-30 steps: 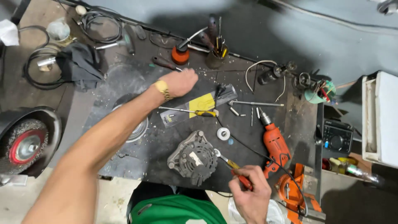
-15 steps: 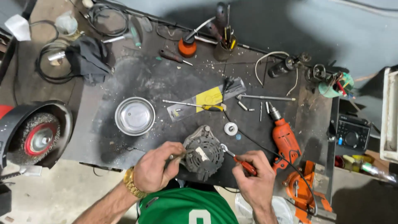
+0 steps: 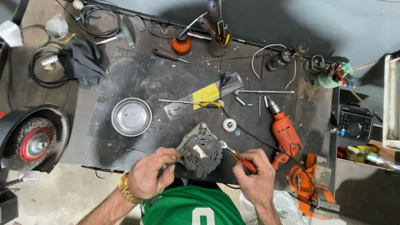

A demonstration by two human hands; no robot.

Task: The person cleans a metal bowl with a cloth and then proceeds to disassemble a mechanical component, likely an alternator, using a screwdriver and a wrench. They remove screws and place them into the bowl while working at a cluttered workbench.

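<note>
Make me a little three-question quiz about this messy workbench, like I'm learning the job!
1. True or false: the round shiny metal bowl sits left of the grey ribbed alternator.
2. Which hand holds the red-handled wrench?
A. left hand
B. right hand
3. Fill in: the orange power drill lies to the alternator's ____.

Key: 1 true; 2 B; 3 right.
</note>
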